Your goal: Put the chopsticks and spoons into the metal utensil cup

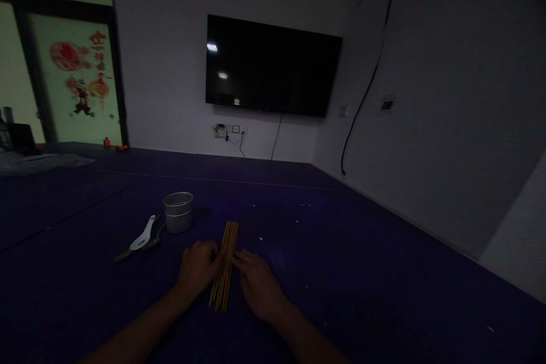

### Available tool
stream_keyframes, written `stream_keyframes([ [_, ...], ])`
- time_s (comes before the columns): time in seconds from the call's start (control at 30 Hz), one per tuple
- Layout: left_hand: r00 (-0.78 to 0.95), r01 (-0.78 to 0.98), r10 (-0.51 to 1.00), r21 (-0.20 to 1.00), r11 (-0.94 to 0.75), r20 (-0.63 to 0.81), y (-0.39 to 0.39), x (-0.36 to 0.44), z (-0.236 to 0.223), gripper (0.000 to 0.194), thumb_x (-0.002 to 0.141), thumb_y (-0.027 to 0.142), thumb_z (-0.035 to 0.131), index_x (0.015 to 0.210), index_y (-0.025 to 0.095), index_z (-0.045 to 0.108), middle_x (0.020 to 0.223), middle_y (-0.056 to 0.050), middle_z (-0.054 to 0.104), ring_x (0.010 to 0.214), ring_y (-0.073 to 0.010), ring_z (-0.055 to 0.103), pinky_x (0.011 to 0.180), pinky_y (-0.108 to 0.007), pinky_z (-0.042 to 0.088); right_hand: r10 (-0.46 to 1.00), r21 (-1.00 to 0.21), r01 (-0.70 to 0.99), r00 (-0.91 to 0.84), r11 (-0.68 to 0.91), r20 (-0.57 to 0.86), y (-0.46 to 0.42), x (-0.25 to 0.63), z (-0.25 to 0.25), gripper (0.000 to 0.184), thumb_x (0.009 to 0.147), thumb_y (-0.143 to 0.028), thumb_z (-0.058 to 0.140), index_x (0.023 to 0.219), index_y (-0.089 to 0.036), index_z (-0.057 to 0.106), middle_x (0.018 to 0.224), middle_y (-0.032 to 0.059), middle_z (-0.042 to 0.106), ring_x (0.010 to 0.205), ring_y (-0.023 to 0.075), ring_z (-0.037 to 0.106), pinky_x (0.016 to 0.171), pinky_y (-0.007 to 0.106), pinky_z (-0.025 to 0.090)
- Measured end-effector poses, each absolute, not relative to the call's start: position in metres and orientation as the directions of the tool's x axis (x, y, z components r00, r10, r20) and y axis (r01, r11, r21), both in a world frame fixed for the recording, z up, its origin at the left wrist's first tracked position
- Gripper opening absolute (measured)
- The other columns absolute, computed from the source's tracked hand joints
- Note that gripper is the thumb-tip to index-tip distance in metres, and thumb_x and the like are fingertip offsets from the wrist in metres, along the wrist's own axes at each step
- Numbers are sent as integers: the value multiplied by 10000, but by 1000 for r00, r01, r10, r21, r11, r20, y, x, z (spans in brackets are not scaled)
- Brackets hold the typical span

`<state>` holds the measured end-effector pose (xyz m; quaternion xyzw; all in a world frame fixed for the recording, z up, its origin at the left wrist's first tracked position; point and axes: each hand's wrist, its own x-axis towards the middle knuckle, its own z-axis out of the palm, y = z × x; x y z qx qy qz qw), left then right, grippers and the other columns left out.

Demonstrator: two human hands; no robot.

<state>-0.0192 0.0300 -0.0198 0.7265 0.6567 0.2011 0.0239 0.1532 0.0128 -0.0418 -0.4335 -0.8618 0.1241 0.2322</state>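
Note:
Several wooden chopsticks [225, 273] lie side by side in a bundle on the dark blue table, pointing away from me. My left hand [198, 266] is at the bundle's left side, fingers curled and thumb against the sticks. From the right, my right hand [257, 284] presses its fingertips to the bundle's edge. The sticks are squeezed between the two hands. To the left stands a grey metal cup [178, 215]. Beside it rest a white soup spoon [144, 234] and metal spoons [154, 240], partly overlapping.
The blue table [341, 273] reaches to the walls, with small white scraps on it. A crumpled plastic sheet [46, 162] and a black object [22, 138] are at far left, near small orange items [121, 148]. A television [273, 65] hangs on the wall; a black cable [371, 79] hangs at right.

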Motion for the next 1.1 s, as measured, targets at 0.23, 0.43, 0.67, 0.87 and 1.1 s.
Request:
stream_keyframes([
  [0.23, 67, 948, 970, 288, -134, 232, 28, -18, -19, 257, 855, 317, 418, 798, 196, 638, 869, -49, 699, 903, -208, 605, 751, -313, 367, 800, -418, 682, -509, 600, 318, 10, 153, -42, 600, 777, -40, 393, 1338, -243, 460, 1361, 55, 485, 1289, 210, 380, 1073, 429, 285],
  [0.43, 62, 941, 963, 305, -144, 264, 28, -16, -19, 270, 852, 384, 430, 785, 196, 612, 835, -44, 689, 872, -209, 609, 722, -302, 371, 785, -402, 675, -537, 619, 307, 12, 154, -43, 586, 789, -48, 390, 1338, -242, 457, 1374, 47, 470, 1295, 208, 370, 1070, 416, 295],
  [0.67, 100, 911, 940, 349, -218, 326, 28, -14, -23, 175, 826, 331, 488, 778, 197, 590, 800, -35, 661, 850, -202, 592, 693, -280, 362, 778, -385, 676, -551, 629, 304, 12, 154, -43, 558, 804, -55, 391, 1313, -264, 484, 1365, 39, 480, 1287, 220, 381, 1062, 439, 297],
  [0.87, 97, 908, 948, 364, -209, 303, 31, -14, -26, 119, 810, 291, 511, 786, 207, 593, 743, -13, 642, 826, -192, 590, 676, -267, 353, 773, -373, 677, -569, 634, 281, 11, 154, -42, 563, 805, -48, 391, 1318, -265, 473, 1384, 32, 459, 1290, 211, 375, 1065, 425, 288],
  [1.1, 153, 902, 957, 361, -238, 248, 31, -13, -22, 106, 805, 234, 496, 829, 211, 596, 729, 2, 654, 790, -166, 609, 647, -248, 353, 779, -380, 681, -556, 626, 289, 9, 154, -41, 565, 798, -46, 397, 1308, -274, 485, 1363, 37, 482, 1273, 210, 399, 1072, 436, 267],
])
